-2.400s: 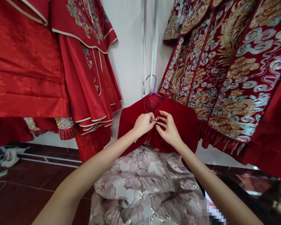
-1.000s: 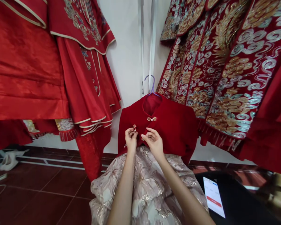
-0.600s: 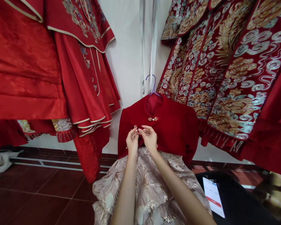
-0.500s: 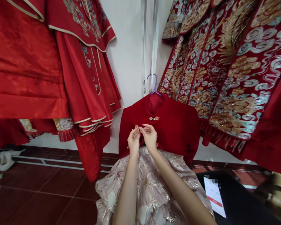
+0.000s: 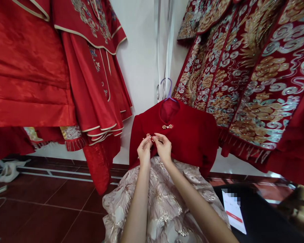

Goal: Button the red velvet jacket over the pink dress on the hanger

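A dark red velvet jacket [image 5: 192,135] hangs on a purple hanger [image 5: 168,89] over a pale floral brocade skirt [image 5: 162,206]. Its top clasp [image 5: 167,127] below the collar is joined. My left hand [image 5: 144,152] and my right hand [image 5: 164,147] meet at the second clasp [image 5: 148,135] on the jacket front, lower and to the left. Both hands have fingers pinched together on that clasp and the velvet edges beside it.
Red satin garments [image 5: 40,74] hang at left, heavily embroidered red and gold robes [image 5: 245,67] at right, a white wall [image 5: 142,60] between. Dark red floor tiles [image 5: 40,209] lie below. A phone with a lit screen [image 5: 233,211] rests on a black surface at lower right.
My hands left the top clasp, now joined, and dropped to the second clasp, where the fingers have drawn together. The view shifted slightly.
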`<state>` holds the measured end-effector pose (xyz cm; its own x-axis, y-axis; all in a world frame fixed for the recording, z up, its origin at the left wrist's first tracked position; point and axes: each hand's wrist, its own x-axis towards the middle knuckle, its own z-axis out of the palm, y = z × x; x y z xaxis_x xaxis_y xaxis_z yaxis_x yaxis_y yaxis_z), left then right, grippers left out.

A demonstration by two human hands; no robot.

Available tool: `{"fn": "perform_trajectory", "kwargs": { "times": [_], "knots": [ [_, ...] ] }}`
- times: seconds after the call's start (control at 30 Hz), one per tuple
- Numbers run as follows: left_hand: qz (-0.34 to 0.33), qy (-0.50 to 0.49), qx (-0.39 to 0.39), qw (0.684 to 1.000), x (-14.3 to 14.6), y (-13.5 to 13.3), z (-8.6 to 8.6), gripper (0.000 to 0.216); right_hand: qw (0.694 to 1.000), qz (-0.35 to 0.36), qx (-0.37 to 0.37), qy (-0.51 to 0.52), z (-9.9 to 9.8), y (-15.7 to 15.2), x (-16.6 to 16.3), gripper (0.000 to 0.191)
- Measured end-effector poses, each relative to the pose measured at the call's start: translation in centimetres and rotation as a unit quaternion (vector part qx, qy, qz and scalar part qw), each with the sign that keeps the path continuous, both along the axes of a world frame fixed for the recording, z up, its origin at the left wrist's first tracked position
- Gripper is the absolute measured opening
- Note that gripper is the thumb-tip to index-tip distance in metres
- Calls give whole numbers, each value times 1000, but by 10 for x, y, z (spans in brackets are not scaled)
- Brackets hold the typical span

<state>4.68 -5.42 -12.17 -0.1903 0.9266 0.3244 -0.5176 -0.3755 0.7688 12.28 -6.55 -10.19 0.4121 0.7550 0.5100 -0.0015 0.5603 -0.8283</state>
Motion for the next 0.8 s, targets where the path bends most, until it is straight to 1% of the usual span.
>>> {"fn": "perform_trajectory", "kwargs": {
  "times": [0.1,0.23,0.4,0.53,0.67,0.8],
  "knots": [
    [3,14,-2,1000,-2,-1,0,35,1000,12,12,-9,-3,-3,-2,30],
    [2,42,-2,999,-4,-1,0,36,999,-7,9,-45,-5,-5,-4,32],
    [27,53,10,998,-2,-2,1,33,997,-33,-13,-62,0,-7,-2,33],
    [32,71,18,997,-3,-3,3,33,997,-38,-25,-58,3,-8,0,33],
    [41,94,26,994,-3,-2,4,31,997,-37,-24,-63,6,-6,-1,34],
    [67,115,42,990,-2,1,5,27,996,-45,-12,-82,7,-2,0,32]
  ]
}}
